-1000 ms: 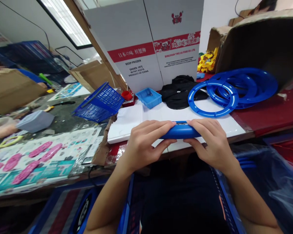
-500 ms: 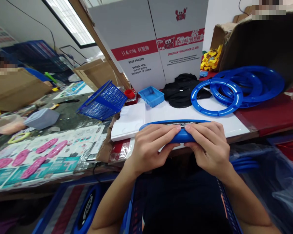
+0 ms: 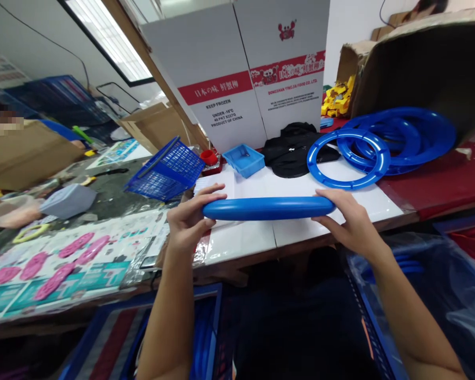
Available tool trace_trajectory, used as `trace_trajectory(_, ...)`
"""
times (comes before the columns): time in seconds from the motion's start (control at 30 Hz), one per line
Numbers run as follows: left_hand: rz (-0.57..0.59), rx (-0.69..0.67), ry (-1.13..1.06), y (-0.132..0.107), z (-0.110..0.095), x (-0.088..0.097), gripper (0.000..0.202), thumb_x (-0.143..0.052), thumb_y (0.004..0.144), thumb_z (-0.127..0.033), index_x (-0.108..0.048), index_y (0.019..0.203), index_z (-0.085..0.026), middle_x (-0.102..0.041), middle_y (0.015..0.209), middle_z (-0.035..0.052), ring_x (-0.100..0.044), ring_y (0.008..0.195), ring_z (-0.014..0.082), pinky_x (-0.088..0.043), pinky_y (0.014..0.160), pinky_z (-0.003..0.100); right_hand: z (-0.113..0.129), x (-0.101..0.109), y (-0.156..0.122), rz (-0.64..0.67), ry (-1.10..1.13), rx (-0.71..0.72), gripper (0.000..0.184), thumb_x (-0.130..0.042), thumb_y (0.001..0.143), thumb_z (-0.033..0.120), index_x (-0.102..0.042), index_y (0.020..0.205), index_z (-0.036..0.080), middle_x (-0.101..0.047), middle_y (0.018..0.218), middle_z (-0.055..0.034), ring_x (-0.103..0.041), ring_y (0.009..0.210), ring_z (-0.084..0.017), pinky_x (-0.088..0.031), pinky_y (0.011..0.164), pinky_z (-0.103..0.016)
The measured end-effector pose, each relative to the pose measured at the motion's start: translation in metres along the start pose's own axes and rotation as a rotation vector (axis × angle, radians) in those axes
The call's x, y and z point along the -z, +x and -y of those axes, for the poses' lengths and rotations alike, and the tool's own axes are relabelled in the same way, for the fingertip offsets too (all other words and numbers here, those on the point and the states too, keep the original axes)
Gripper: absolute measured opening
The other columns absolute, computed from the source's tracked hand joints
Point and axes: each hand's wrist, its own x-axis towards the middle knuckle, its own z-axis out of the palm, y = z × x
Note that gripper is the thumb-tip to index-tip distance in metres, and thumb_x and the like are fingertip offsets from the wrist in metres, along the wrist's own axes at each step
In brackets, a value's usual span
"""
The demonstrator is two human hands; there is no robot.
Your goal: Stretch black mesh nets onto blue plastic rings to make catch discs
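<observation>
A blue flying disc (image 3: 267,209) is held edge-on in front of me, above the front of the white work surface (image 3: 241,244). My left hand (image 3: 190,216) grips its left end, with the thumb below and the fingers on top. At the right end, my right hand (image 3: 342,216) pinches the rim the same way. The disc's flat faces are hidden at this angle. Behind it lie a pile of black fabric pieces (image 3: 291,150) and a loose blue plastic ring (image 3: 350,183).
More blue rings (image 3: 431,137) lie stacked at right beside a cardboard box (image 3: 419,68). A small blue tray (image 3: 245,161) and a tilted blue basket (image 3: 166,171) stand behind. Pink pieces (image 3: 49,279) lie at left. Crates sit below, one with plastic lining (image 3: 439,285).
Both hands have moved apart, from the near edge's middle out to opposite ends of the disc. The disc has tilted to edge-on, so its black centre with white lettering no longer shows.
</observation>
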Motion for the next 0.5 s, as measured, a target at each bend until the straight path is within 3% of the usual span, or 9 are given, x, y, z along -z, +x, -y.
trace_trajectory(0.07,0.032,0.022,-0.01,0.004,-0.006,0.004,0.044,-0.077,0.096,-0.045,-0.075,0.133,-0.022,-0.08,0.124,0.0153,-0.071,0.131,0.039,-0.058,0.112,0.06,-0.006,-0.005,0.001,0.022,0.038,-0.001,0.051,-0.073,0.103,0.034,-0.058,0.151,0.024,-0.071,0.14,-0.0143,-0.068,0.13,-0.032,-0.057,0.109,-0.052)
trace_trajectory(0.17,0.153,-0.015,0.124,0.017,-0.035,0.002,0.055,-0.084,0.091,-0.042,-0.07,0.14,-0.023,-0.078,0.133,0.0149,-0.072,0.129,0.0362,-0.055,0.117,0.059,-0.002,-0.011,0.005,0.027,0.051,0.014,0.05,-0.073,0.103,0.032,-0.058,0.151,0.024,-0.072,0.138,-0.0147,-0.068,0.129,-0.032,-0.057,0.108,-0.053)
trace_trajectory(0.33,0.378,-0.22,0.351,0.038,-0.084,-0.015,0.06,-0.087,0.09,-0.036,-0.066,0.145,-0.023,-0.08,0.128,0.0141,-0.075,0.122,0.0329,-0.06,0.107,0.049,0.011,-0.01,0.013,0.015,0.051,0.081,0.053,-0.072,0.104,0.025,-0.055,0.154,0.024,-0.071,0.137,-0.0145,-0.067,0.129,-0.032,-0.056,0.109,-0.053)
trace_trajectory(0.5,0.357,-0.224,0.399,0.036,-0.097,-0.027,0.057,-0.079,0.097,-0.032,-0.063,0.15,-0.023,-0.08,0.128,0.0143,-0.077,0.117,0.0317,-0.062,0.1,0.045,0.023,-0.001,0.014,0.004,0.078,0.106,0.059,-0.077,0.1,0.028,-0.055,0.155,0.026,-0.072,0.135,-0.0136,-0.069,0.126,-0.032,-0.058,0.106,-0.052)
